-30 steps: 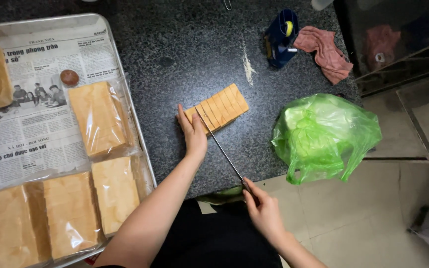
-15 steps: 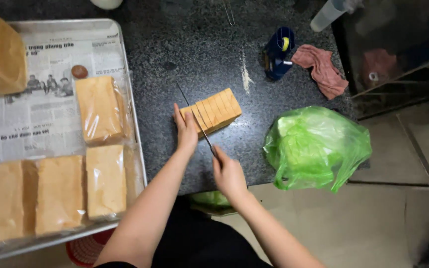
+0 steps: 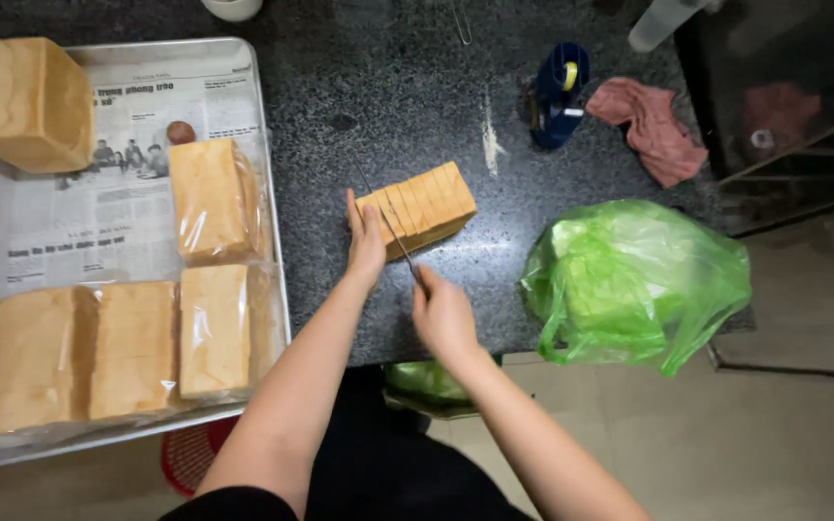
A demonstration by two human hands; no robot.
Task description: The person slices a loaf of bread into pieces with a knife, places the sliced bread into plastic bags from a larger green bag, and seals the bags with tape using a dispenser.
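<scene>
A loaf of sandwich bread point(image 3: 424, 205), already cut into many even slices, lies on the dark speckled stone counter point(image 3: 378, 106) near its front edge. The left hand point(image 3: 366, 239) rests flat against the loaf's near end, fingers together and pressed to the crust. The right hand point(image 3: 443, 314) is closed around the handle of a long thin knife point(image 3: 390, 227), whose blade runs up across the loaf at the end by the left hand.

To the left sits a metal baking tray point(image 3: 267, 174) lined with newspaper point(image 3: 79, 212). On it are four loaves wrapped in clear plastic: one point(image 3: 212, 200) near the tray's right side and three point(image 3: 123, 349) side by side along the front. An unwrapped block loaf point(image 3: 33, 104) stands at the tray's far left corner, and a small round brown thing point(image 3: 180, 132) lies on the paper.

To the right of the sliced loaf, a crumpled translucent green plastic bag point(image 3: 634, 282) sits at the counter's edge. Behind it lie a pink cloth point(image 3: 656, 130) and a blue tape dispenser point(image 3: 557, 95) with a yellow part. A pale smear point(image 3: 490, 140) marks the stone beside the dispenser. Below the counter, a red mesh basket point(image 3: 190, 453) shows beside the person's dark clothing
</scene>
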